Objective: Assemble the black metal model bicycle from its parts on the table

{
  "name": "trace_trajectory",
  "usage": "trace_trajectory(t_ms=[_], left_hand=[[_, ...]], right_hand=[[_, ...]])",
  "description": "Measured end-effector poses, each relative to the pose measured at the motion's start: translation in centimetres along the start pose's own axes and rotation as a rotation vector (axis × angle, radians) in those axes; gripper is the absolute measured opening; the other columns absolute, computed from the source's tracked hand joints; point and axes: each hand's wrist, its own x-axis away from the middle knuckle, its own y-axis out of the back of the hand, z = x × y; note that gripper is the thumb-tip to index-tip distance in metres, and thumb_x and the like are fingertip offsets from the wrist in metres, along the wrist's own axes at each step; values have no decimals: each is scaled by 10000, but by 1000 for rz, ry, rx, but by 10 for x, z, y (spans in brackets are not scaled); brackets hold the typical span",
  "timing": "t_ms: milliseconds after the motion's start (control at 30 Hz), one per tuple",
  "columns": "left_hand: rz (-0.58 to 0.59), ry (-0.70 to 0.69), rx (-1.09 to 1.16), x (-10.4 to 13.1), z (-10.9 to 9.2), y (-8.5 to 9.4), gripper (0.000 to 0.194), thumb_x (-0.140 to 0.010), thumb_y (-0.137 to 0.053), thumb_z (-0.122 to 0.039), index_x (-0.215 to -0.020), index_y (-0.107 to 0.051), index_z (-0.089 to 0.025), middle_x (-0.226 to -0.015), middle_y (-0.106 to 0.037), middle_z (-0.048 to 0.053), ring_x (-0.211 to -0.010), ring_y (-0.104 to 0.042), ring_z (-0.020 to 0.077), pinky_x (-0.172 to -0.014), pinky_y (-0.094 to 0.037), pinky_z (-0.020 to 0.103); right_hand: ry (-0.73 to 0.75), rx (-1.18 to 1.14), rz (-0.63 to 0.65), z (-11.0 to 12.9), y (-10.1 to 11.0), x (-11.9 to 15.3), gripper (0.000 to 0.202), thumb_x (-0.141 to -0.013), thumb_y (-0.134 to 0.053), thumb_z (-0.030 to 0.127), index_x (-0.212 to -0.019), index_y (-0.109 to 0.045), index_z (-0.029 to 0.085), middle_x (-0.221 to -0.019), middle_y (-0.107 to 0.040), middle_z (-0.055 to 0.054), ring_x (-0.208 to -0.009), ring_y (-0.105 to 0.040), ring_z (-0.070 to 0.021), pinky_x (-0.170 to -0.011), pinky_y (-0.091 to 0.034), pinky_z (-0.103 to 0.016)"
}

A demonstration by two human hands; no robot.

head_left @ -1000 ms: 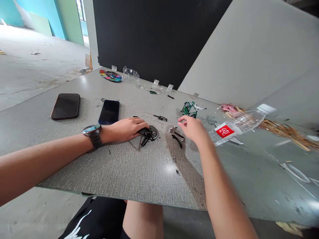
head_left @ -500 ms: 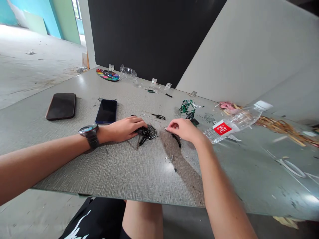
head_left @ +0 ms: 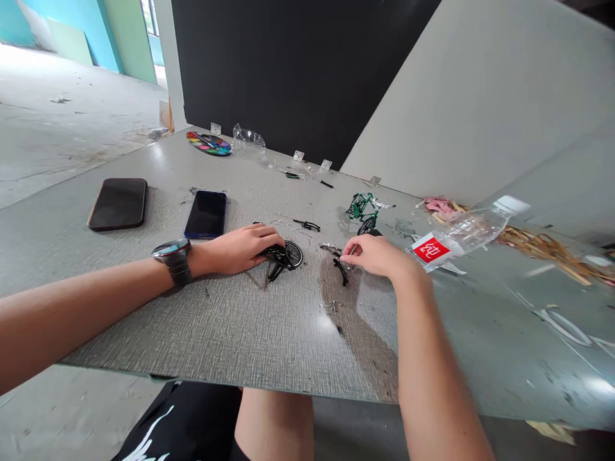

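Desk point(head_left: 230, 336) carries a curved black piece point(head_left: 343, 275), long axis running toward its near edge, just beside our nearer right grip point(head_left: 372, 253), narrow, contents unclear; our left grip point(head_left: 235, 248) covers part of a black bicycle point(head_left: 292, 255), hold unclear.

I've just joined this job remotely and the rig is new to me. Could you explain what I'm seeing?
There's no machine: a person works bare-handed, filmed by a head-worn camera looking forward and down. The left hand lies over a black model bicycle, touching it; its exact grip is hidden. The right hand is beside silver parts and a curved black part; whether it holds something is unclear. Also on the table are a green model bicycle, a smartphone, a paint palette and a clear plastic bottle.
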Motion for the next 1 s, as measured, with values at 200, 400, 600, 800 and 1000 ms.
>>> trace_trajectory(t_ms=[200, 400, 600, 800, 1000], left_hand=[[0, -8, -22, 0, 2, -2, 331, -916, -521, -140, -1247, -539, -146, -1221, -608, 131, -1125, -562, 263, -989, -453, 429], [-3, -7, -16, 0, 2, -2, 319, -919, -528, -145, -1238, -541, -163, -1204, -614, 119, -1131, -566, 252, -992, -449, 409], [2, -7, -36, 0, 0, 0, 310, -919, -507, -129, -1227, -541, -156, -1187, -614, 118, -1104, -571, 254, -970, -457, 406], [13, 1, -44, 0, -1, 0, 300, -927, -517, -138, -1226, -536, -161, -1192, -611, 109, -1110, -567, 251, -980, -454, 399], [18, 14, -37, 0, -1, 0, 330, -905, -542, -117, -1235, -540, -144, -1210, -610, 115, -1132, -556, 255, -999, -451, 407]], right_hand=[[45, 8, 16, 5, -12, -4, 120, -834, -646, 310, -759, -695, 230, -872, -734, -58, -746, -652, -205, -666, -458, -332], [55, -72, -42, 20, -2, 6, 159, -939, -504, 294, -869, -634, 234, -887, -733, -61, -726, -624, -200, -634, -436, -330], [280, -230, -337, 43, -6, 3, 248, -979, -416, 260, -1095, -632, 227, -970, -727, -77, -910, -649, -218, -764, -451, -342], [280, -200, -336, 47, -5, 5, 337, -1019, -343, 450, -795, -473, 235, -691, -585, -10, -641, -516, -167, -606, -349, -300], [-10, -48, -205, 28, 10, 14, 401, -903, -575, 505, -695, -357, 241, -635, -524, 21, -559, -428, -141, -555, -299, -287]])
